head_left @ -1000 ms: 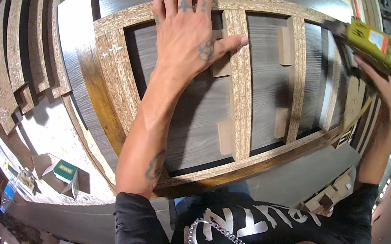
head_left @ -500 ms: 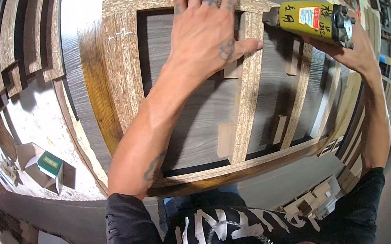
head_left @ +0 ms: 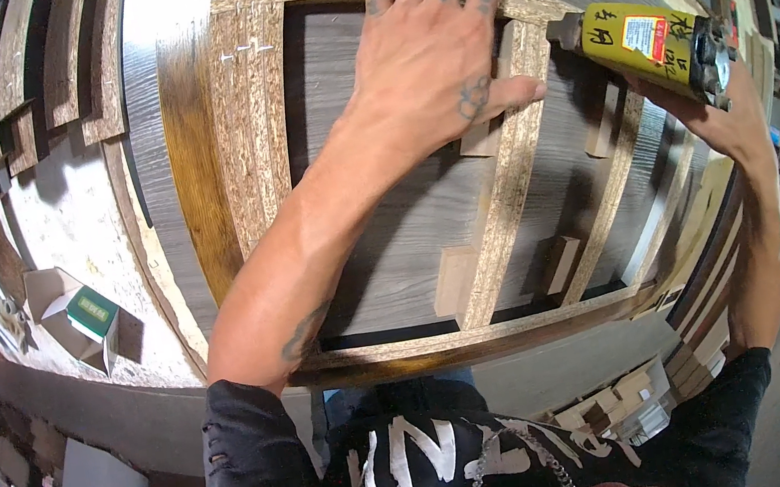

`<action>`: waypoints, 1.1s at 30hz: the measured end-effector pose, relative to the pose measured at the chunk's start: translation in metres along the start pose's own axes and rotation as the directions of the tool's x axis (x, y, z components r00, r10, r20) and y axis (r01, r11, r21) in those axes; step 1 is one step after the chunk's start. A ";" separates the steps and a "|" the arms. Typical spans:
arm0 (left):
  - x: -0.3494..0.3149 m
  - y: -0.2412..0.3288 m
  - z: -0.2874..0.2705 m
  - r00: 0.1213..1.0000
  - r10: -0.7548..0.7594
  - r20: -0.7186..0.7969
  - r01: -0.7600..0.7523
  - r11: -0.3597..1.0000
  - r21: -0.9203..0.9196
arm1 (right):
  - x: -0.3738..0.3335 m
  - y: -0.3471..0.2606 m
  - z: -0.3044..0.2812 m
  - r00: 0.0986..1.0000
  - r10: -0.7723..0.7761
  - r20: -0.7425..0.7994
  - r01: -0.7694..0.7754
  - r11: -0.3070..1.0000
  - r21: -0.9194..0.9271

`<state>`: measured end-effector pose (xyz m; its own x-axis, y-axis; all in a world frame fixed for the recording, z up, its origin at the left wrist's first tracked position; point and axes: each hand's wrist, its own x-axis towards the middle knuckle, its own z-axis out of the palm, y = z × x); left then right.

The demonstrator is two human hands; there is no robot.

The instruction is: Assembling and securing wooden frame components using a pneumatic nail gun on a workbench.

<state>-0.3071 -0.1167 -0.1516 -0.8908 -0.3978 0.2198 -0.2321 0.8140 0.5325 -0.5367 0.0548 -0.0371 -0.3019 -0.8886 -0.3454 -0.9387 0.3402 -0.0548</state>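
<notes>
My left hand [head_left: 428, 61] lies palm down at the far side of a particleboard frame [head_left: 262, 162], its fingers stretched over the far rail. Its thumb reaches out onto a slanting particleboard crosspiece [head_left: 509, 180]. In my right hand [head_left: 730, 122] is a yellow-green staple gun [head_left: 637, 40], held sideways with its dark nose at the far end of that crosspiece. Whether the nose touches the wood, I cannot tell. My right fingers are mostly hidden behind the tool. Grey wood-grain panel [head_left: 380, 245] shows between the frame's members.
Small wooden blocks [head_left: 456, 279] sit beside the crosspieces. On the left, curved brown boards [head_left: 96, 66] and an open carton with a green box [head_left: 93, 313] rest on a white surface. Wood offcuts [head_left: 615, 401] lie low at the right. Further right is a cluttered workshop.
The view has shifted slightly, so the frame, both hands and the staple gun appear a little further right. Both hands keep nearly the same places against the frame.
</notes>
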 end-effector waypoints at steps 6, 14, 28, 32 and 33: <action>-0.002 -0.003 0.001 1.000 0.011 -0.006 -0.011 1.000 0.010 | 0.013 -0.044 -0.020 0.980 0.152 0.128 -0.173 0.971 0.165; -0.001 -0.002 0.000 1.000 0.015 -0.001 -0.015 1.000 0.017 | 0.014 -0.037 -0.012 0.997 -0.080 -0.014 0.081 0.983 0.167; -0.001 -0.002 0.005 0.999 0.010 -0.037 -0.010 1.000 0.014 | 0.028 -0.052 -0.021 0.992 -0.094 0.079 0.075 0.974 0.215; -0.001 -0.004 0.005 1.000 0.008 -0.028 -0.008 1.000 0.003 | 0.031 -0.049 -0.022 0.997 -0.073 0.032 0.069 0.993 0.096; 0.000 -0.003 0.005 0.999 0.008 -0.031 -0.008 1.000 0.000 | 0.029 -0.042 -0.021 0.990 -0.139 -0.017 0.140 0.988 0.066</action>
<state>-0.3085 -0.1167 -0.1574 -0.8799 -0.4044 0.2496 -0.2249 0.8171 0.5309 -0.5092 0.0078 -0.0248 -0.1714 -0.9322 -0.3188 -0.9586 0.2325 -0.1646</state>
